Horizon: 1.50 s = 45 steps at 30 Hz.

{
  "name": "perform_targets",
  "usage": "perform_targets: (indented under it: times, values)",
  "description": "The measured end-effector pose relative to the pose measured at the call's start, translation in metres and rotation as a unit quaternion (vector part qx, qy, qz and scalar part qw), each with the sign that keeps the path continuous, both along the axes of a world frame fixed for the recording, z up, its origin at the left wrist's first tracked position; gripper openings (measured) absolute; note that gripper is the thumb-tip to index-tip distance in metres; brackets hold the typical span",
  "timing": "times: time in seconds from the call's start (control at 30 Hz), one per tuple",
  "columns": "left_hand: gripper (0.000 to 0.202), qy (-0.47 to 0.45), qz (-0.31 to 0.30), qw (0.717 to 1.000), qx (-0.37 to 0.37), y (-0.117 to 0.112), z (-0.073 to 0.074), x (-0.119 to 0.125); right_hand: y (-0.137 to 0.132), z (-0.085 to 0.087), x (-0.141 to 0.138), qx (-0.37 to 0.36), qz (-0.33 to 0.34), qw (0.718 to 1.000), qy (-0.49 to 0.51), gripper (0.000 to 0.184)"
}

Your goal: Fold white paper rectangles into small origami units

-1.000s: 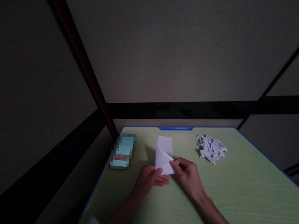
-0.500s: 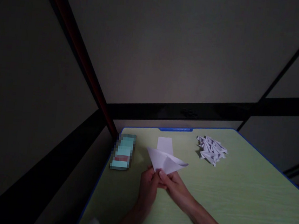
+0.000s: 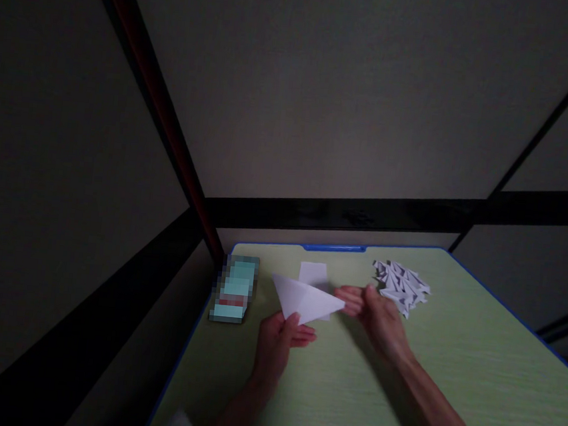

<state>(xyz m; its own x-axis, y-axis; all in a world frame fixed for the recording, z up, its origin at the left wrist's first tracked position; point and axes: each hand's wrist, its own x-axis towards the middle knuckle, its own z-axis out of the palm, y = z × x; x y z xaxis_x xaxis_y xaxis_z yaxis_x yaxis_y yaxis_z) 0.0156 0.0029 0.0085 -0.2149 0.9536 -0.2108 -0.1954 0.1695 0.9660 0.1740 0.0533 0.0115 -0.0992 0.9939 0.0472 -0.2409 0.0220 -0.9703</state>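
A white sheet of paper (image 3: 308, 300), folded into a triangle, is held above the table with its long edge away from me. My left hand (image 3: 276, 341) pinches its near corner, thumb on top and fingers underneath, some of them sticking out to the right. My right hand (image 3: 377, 318) is at the paper's right corner with fingers stretched out and thumb raised. Whether those fingertips touch the corner, I cannot tell. Partly covered by the folded sheet, flat white paper (image 3: 313, 273) lies on the table behind it.
Several folded white paper pieces (image 3: 400, 284) lie in a pile at the back right. A phone (image 3: 234, 288) with a blurred-out screen lies at the left edge. The pale green table (image 3: 476, 352) has a blue rim, and wall panels (image 3: 344, 111) rise behind it.
My right hand has let go of the near corner and moved right, to the paper's right corner. The paper's curled right side now lies flatter. My left hand keeps its pinch.
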Motion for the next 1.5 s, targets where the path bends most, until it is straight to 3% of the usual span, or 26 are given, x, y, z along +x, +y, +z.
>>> perform_targets:
  times: [0.07,0.1,0.2,0.33,0.53,0.6,0.67,0.77,0.87,0.97,1.07,1.17,1.3,1.4,1.5]
  values:
    - [0.033,-0.013,-0.018,1.000,-0.022,0.004,-0.001,-0.011,0.003,0.005,0.013,0.041,-0.026,0.999,0.008,0.046]
    - [0.032,-0.020,-0.036,0.999,-0.034,0.005,-0.001,-0.015,0.003,0.007,0.017,0.067,-0.004,0.998,-0.016,0.041]
    - [0.031,-0.039,-0.114,0.991,-0.061,0.007,0.000,-0.022,-0.003,0.011,0.019,0.133,0.162,0.968,-0.139,0.037]
    - [0.029,-0.049,-0.199,0.976,-0.080,0.004,0.004,-0.021,-0.009,0.017,0.008,0.126,0.298,0.935,-0.144,0.020]
    - [0.028,-0.015,-0.255,0.963,-0.089,0.001,0.010,-0.021,-0.009,0.022,0.008,0.116,0.365,0.913,-0.141,0.017]
    - [0.029,-0.003,-0.254,0.963,-0.093,0.003,0.009,-0.021,-0.008,0.021,0.007,0.127,0.350,0.916,-0.148,0.020]
    - [0.029,-0.002,-0.221,0.971,-0.087,0.005,0.007,-0.019,-0.008,0.017,0.003,0.134,0.286,0.938,-0.141,0.019]
    - [0.030,-0.013,-0.092,0.994,-0.054,0.006,0.001,-0.013,-0.010,0.006,-0.012,0.086,0.113,0.983,-0.116,0.025]
    - [0.033,-0.038,-0.004,0.999,-0.023,0.004,-0.003,-0.004,-0.015,-0.006,-0.029,0.045,0.020,0.991,-0.124,0.027]
    - [0.037,-0.037,-0.049,0.998,-0.023,-0.001,-0.006,0.003,-0.020,-0.012,-0.038,0.060,-0.051,0.982,-0.173,0.027]
    - [0.031,0.002,-0.079,0.997,-0.022,0.000,-0.008,0.004,-0.023,-0.012,-0.037,0.122,-0.040,0.969,-0.213,0.032]
    - [0.025,0.001,-0.009,1.000,0.007,0.004,-0.011,0.001,-0.027,-0.010,-0.035,0.211,-0.024,0.935,-0.285,0.034]
    - [0.030,-0.060,0.046,0.997,0.019,0.006,-0.013,0.002,-0.033,-0.011,-0.033,0.345,-0.055,0.873,-0.339,0.018]
    - [0.027,-0.089,0.051,0.995,-0.009,0.003,-0.010,0.005,-0.034,-0.012,-0.029,0.466,-0.036,0.798,-0.381,0.026]
    - [0.024,-0.106,0.060,0.993,-0.012,0.001,-0.007,0.005,-0.031,-0.011,-0.025,0.528,0.002,0.721,-0.449,0.030]
